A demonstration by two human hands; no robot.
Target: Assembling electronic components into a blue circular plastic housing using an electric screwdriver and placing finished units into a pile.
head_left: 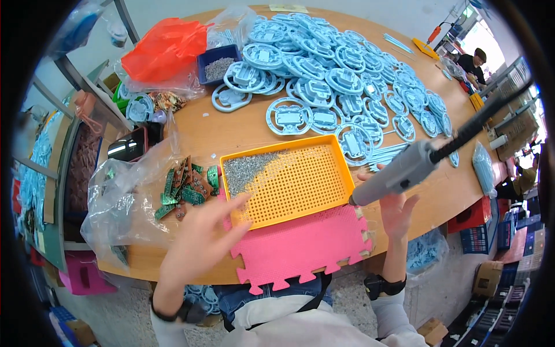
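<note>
Smooth grey plastic sheathes the powered screwdriver (399,173), a tapering cylinder slanting in from the right on a ribbed black cable (465,136); its lower end appears just beside the right rim of a yellow plastic tray (312,185); behind the barrel the right hand (394,218) is spread, thumb apart from the fingers, though whether it touches the tool I cannot tell; the left hand (193,238), slightly blurred, has thumb and fingers wide apart with nothing between them, by the tray's near left corner; the tray sits slightly askew on the wooden table (199,127), its straight raised rim enclosing a floor dotted with round holes; screw-like metal pieces (245,169), silvery and grainy, heap in the far left corner and thin toward the middle; a pink foam mat (298,248) with jigsaw teeth reaches the table's front edge; green and brown circuit boards (192,195) pile sharp-cornered to the left, beside a crinkled clear bag (115,205); pale blue plastic rings (289,117) crowd the far side; open wood shows right of the screwdriver and between boards and rings.
</note>
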